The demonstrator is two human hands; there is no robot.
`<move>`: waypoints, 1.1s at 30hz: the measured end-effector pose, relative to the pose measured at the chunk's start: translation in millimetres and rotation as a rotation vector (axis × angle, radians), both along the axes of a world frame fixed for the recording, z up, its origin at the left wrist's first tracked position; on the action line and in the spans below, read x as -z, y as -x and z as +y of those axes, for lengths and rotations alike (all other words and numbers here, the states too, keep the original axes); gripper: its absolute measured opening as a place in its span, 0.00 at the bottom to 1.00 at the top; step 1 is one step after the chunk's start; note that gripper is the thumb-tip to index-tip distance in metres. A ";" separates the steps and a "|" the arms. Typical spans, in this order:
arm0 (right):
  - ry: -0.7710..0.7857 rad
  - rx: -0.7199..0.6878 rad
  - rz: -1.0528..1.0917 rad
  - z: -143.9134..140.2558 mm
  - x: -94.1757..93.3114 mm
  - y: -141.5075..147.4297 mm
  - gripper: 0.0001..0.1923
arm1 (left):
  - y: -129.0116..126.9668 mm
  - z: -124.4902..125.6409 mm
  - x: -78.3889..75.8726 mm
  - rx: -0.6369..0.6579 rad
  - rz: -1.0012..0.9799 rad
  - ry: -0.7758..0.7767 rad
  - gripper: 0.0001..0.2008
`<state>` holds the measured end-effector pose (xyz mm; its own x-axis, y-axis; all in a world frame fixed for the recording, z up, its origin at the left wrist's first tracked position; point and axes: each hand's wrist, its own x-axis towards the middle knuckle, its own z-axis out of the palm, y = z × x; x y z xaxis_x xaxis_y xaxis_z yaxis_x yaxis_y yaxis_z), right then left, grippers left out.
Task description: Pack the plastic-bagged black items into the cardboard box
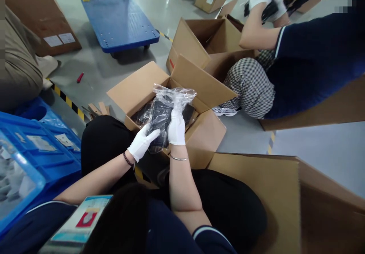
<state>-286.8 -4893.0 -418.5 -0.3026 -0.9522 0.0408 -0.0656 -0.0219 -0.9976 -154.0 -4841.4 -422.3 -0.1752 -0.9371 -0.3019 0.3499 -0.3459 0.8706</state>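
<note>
A black, flat item in a clear plastic bag [160,118] is held above an open cardboard box [139,84]. My left hand [142,142], in a white glove, grips the bag's lower left side, thumb over its front. My right hand [177,126], gloved too, is closed on the bag's right side near its gathered, crinkled top. Inside the box, more dark bagged items [142,114] show behind and beside the held one. What exactly the black item is cannot be made out through the plastic.
Blue crates [57,157] stand at my left, and a large open carton [256,193] at my right. Ahead are a blue platform trolley [122,22], another open box [188,43] and a red-handled tool [80,77] on the floor. A gloved co-worker [313,56] crouches at the right.
</note>
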 end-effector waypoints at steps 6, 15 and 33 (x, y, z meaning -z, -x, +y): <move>0.017 0.103 0.039 0.3 2.4 -9.1 0.31 | -0.5 -0.4 5.3 -0.010 0.024 -0.012 0.35; 0.049 0.050 0.047 -2.4 10.5 -9.0 0.31 | -1.1 -0.2 10.8 -0.009 0.114 -0.051 0.34; -0.027 -0.099 -0.066 -6.6 19.2 -8.0 0.28 | 0.4 1.8 10.7 -0.097 0.188 -0.157 0.31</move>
